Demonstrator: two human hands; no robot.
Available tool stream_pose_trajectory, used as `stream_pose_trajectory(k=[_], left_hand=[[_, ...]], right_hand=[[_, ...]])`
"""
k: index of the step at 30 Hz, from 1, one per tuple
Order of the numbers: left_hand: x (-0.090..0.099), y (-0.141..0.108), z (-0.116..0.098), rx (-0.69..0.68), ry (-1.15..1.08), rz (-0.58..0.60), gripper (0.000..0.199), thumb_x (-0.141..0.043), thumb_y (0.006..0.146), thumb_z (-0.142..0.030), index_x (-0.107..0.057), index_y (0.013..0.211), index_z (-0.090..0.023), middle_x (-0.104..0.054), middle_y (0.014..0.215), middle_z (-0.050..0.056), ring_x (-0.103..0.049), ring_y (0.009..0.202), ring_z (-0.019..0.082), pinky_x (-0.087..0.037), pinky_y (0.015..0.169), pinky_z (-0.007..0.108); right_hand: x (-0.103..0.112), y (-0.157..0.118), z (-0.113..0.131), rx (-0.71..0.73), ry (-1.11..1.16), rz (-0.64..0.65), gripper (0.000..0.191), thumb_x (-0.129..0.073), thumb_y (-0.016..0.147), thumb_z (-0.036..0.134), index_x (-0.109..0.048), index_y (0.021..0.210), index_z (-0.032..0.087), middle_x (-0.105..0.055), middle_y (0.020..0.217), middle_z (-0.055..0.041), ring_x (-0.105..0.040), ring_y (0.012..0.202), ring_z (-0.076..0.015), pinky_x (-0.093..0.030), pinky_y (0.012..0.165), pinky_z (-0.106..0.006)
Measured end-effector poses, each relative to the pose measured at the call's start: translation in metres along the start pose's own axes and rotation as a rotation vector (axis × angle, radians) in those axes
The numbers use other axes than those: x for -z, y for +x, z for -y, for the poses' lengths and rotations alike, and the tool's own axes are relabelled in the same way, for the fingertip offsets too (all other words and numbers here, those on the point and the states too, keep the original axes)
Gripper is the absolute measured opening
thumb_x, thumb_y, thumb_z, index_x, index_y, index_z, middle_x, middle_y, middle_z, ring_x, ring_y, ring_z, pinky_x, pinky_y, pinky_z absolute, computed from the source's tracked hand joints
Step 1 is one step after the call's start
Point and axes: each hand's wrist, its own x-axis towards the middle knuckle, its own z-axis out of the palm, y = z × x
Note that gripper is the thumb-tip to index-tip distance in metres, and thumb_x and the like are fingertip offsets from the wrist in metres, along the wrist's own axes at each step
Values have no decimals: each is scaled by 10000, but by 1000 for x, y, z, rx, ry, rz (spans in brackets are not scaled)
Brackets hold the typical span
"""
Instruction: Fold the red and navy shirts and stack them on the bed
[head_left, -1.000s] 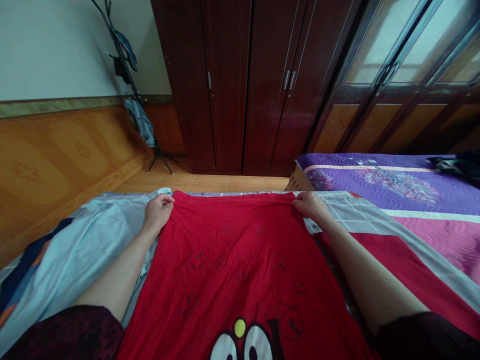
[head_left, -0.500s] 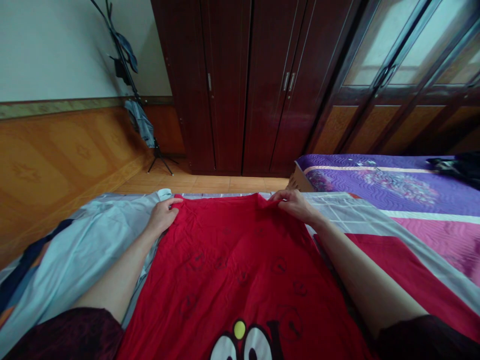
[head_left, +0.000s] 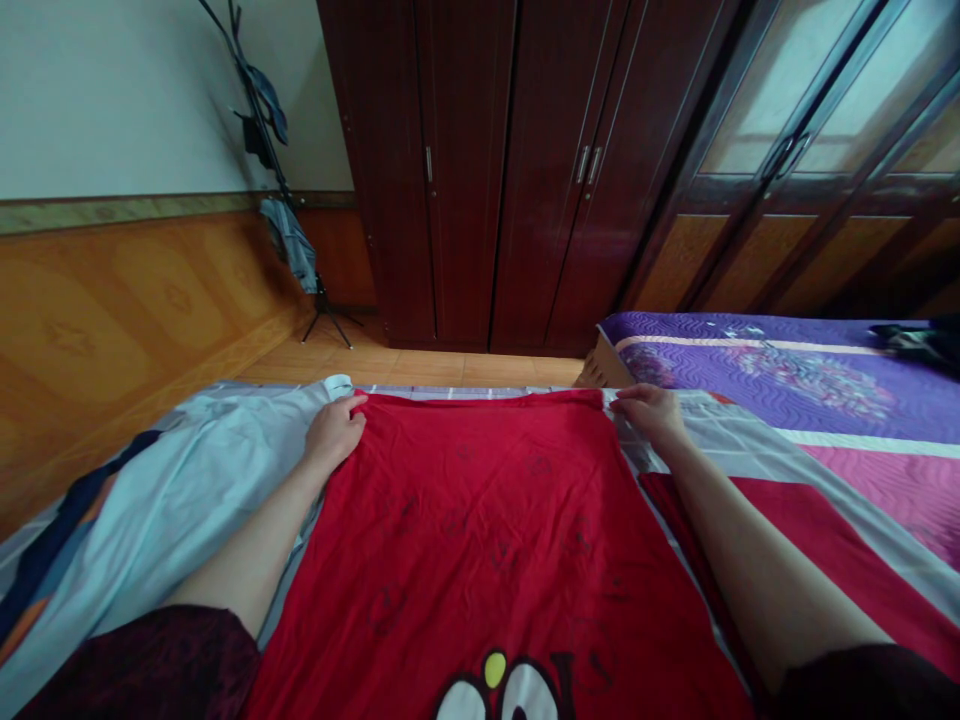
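Observation:
A red T-shirt (head_left: 480, 520) lies spread flat before me, with dark outline patterns and a cartoon print of white eyes and a yellow dot at its near part. Its straight hem runs along the far side. My left hand (head_left: 335, 432) pinches the hem's far left corner. At the far right corner is my right hand (head_left: 651, 412), thumb and fingers closed at the cloth's edge. The near end of the shirt runs out of view.
Pale blue clothing (head_left: 202, 470) lies to the left, beside dark striped cloth (head_left: 71, 530). More red cloth (head_left: 795, 520) is under my right forearm. A purple flowered bedspread (head_left: 750, 360) is at the right. Behind stand a dark red wardrobe (head_left: 465, 200) and a coat stand (head_left: 259, 120).
My right hand has moved right and slightly nearer, pulling the hem's right end outward. The bunched fold there has straightened. My left hand keeps its hold on the left corner.

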Motion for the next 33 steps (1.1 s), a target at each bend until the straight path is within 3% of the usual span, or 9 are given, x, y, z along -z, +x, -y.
stream_pose_trajectory(k=[4, 9, 15, 22, 25, 28, 33], left_hand=[[-3, -6, -6, -90, 134, 28, 430, -452, 803, -190, -630, 1193, -149, -639, 1166, 110, -571, 1081, 280, -424, 966, 367], [-2, -5, -6, -107, 229, 35, 437, -433, 831, -199, -587, 1234, -126, -618, 1189, 113, -561, 1092, 262, -425, 970, 341], [2, -5, -8, -24, 324, 14, 436, -410, 862, -242, -544, 1259, -119, -594, 1222, 128, -546, 1122, 257, -430, 946, 325], [4, -9, -12, -32, 418, 55, 452, -403, 861, -259, -537, 1256, -84, -611, 1161, 170, -561, 1061, 314, -462, 865, 398], [4, -10, -12, -62, 409, 63, 433, -394, 867, -255, -562, 1234, -98, -617, 1154, 156, -560, 1058, 313, -460, 867, 396], [3, -10, -10, -67, 376, 50, 442, -402, 865, -252, -552, 1256, -110, -615, 1165, 148, -558, 1066, 310, -455, 887, 398], [2, -6, -9, -51, 271, 27, 393, -444, 849, -260, -612, 1192, -170, -634, 1150, 106, -587, 1055, 256, -443, 930, 334]], right_hand=[[-4, -1, -8, -53, -172, -54, 324, -552, 682, 182, -684, 968, 105, -700, 777, -106, -658, 746, -245, -495, 670, -330], [-19, -15, 24, 104, -304, -24, 424, -509, 793, 250, -597, 1184, 109, -669, 1067, -149, -624, 966, -271, -463, 793, -346], [-38, -46, 57, 454, -414, 139, 243, -525, 825, 262, -666, 999, 167, -659, 1007, -99, -559, 992, -233, -393, 853, -297], [-45, -71, 70, 586, -491, 103, 245, -424, 878, 201, -660, 938, 176, -631, 933, -101, -533, 930, -228, -371, 759, -299], [-48, -74, 72, 659, -501, 204, 267, -421, 924, 309, -662, 929, 195, -637, 915, -78, -544, 918, -213, -378, 763, -294], [-51, -65, 60, 599, -530, 242, 362, -411, 938, 442, -647, 1036, 185, -627, 1059, -96, -534, 1015, -229, -384, 844, -315], [-47, -42, 30, 379, -577, 161, 418, -375, 946, 451, -613, 1124, 157, -572, 1195, -132, -496, 1115, -266, -373, 911, -352]])
